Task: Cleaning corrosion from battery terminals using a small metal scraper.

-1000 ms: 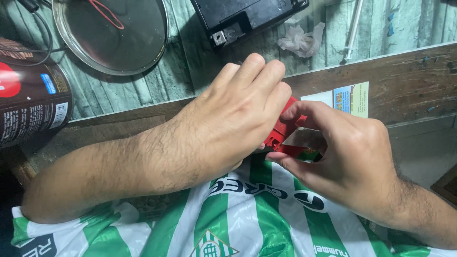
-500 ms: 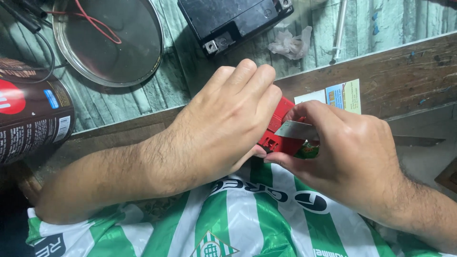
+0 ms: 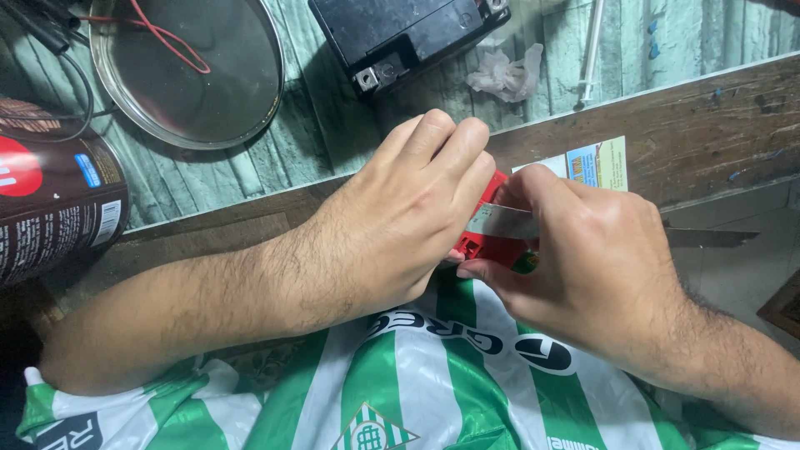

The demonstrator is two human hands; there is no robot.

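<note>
One small red plastic block (image 3: 487,242) sits between two hands, held just off the near edge of the table (image 3: 717,133) above a green-and-white striped shirt (image 3: 433,392). The left hand (image 3: 392,225) curls over it, fingers closed on its top. The right hand (image 3: 583,258) pinches one thin flat metal blade (image 3: 500,222) against it. Behind lie one round steel bowl (image 3: 187,75), one black battery (image 3: 400,33) and one dark can (image 3: 54,208), leaving bare tabletop at right.

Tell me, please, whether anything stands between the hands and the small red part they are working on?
Nothing visible does. The left hand wraps over the red part and the right hand pinches it from the other side, with a thin metal strip pressed against it. Both hands touch the part directly, above the striped shirt.
</note>
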